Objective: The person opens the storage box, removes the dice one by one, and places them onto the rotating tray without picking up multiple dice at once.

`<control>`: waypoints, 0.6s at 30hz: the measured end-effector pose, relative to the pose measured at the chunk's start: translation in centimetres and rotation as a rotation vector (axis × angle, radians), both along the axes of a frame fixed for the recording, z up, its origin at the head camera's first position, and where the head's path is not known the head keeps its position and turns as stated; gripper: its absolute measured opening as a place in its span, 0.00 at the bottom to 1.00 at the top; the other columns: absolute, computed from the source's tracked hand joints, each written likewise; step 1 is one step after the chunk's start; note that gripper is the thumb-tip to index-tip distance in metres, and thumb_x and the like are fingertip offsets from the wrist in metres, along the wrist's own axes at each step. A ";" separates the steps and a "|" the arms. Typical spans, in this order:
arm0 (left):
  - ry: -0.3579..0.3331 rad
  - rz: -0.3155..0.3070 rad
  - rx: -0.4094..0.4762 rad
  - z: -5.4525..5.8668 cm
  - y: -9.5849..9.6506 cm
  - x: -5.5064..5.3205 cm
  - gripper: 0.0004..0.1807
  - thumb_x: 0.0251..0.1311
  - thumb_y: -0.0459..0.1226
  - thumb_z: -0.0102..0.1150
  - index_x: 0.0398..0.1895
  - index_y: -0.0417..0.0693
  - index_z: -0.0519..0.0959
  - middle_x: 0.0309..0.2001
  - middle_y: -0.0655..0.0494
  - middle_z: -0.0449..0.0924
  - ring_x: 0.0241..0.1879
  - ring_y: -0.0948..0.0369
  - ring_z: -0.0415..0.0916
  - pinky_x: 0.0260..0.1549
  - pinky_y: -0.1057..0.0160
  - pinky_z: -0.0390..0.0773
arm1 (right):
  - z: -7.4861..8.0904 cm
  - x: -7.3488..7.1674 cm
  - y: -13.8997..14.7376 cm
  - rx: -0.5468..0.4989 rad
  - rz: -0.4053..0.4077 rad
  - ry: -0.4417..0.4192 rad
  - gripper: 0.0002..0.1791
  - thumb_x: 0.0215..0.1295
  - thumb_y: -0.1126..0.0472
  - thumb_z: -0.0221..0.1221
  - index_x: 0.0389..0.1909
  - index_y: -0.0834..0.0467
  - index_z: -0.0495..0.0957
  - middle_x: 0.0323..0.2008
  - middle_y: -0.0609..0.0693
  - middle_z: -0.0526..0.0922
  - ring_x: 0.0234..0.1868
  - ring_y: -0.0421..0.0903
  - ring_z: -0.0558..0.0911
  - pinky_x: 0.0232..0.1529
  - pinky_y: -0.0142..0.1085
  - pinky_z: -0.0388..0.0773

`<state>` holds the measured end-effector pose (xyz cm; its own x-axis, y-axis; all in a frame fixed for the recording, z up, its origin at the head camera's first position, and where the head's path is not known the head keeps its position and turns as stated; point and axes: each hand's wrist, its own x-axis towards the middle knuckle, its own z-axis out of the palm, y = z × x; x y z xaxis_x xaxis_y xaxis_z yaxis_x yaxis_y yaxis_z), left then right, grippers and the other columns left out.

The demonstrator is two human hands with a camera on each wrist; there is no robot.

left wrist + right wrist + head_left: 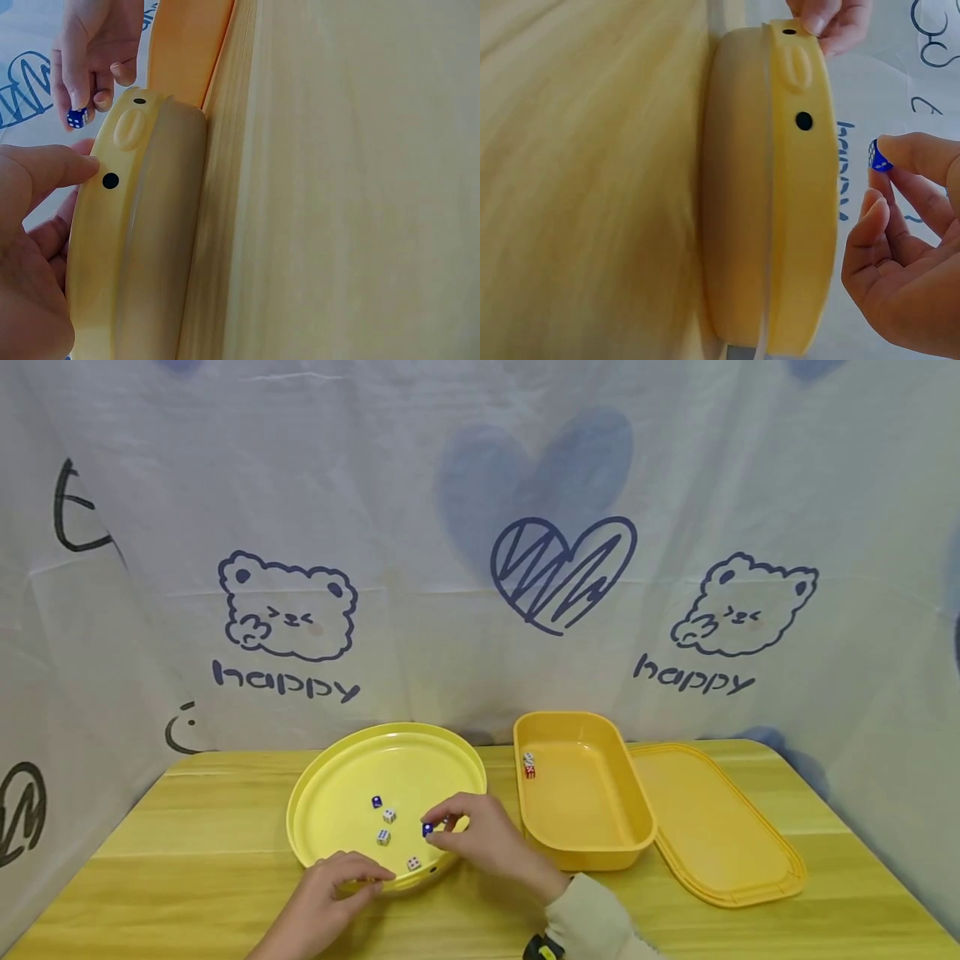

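A small blue die, a cube with rounded corners and white pips, is held above the right part of the round yellow tray; the right hand pinches it between thumb and fingertips, the other fingers loosely bent; the left hand grips the tray's near rim, thumb on the smooth outer wall, beside a black dot and a raised oval; on the tray's glossy floor lie another blue die, two white dice near its middle and a white die close to its near rim; right of the tray stands a deeper, orange-yellow rectangular box with rounded corners, a white die and a red die against its left wall; farther right of the tray lies a flat, ridged-edge lid; beneath the tray spreads a wood-grained table; behind it hangs a creased pale cloth printed with hearts, bears and "happy".
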<state>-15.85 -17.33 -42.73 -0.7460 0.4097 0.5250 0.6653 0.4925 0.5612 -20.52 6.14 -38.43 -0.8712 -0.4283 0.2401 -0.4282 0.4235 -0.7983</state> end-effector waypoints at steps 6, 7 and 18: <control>0.011 -0.001 -0.003 0.0 0.0 0.0 0.11 0.52 0.27 0.67 0.36 0.51 0.86 0.35 0.65 0.84 0.38 0.66 0.78 0.37 0.63 0.77 | -0.4 0.2 -0.2 -0.012 0.012 0.002 0.07 0.57 0.64 0.66 0.37 0.59 0.86 0.34 0.42 0.83 0.33 0.36 0.76 0.35 0.31 0.73; 0.019 -0.004 -0.001 -0.1 0.0 0.0 0.11 0.52 0.26 0.67 0.36 0.51 0.86 0.35 0.65 0.84 0.38 0.66 0.78 0.37 0.63 0.77 | -0.4 0.2 -0.2 -0.013 0.016 0.000 0.07 0.57 0.64 0.67 0.37 0.59 0.86 0.34 0.42 0.83 0.33 0.36 0.76 0.35 0.31 0.73; 0.005 -0.007 0.001 -0.1 0.0 -0.1 0.11 0.52 0.27 0.67 0.36 0.51 0.86 0.35 0.65 0.84 0.38 0.66 0.78 0.37 0.63 0.77 | -0.8 0.0 -0.3 -0.020 0.017 0.018 0.08 0.57 0.65 0.66 0.38 0.61 0.85 0.34 0.43 0.83 0.34 0.37 0.77 0.37 0.31 0.73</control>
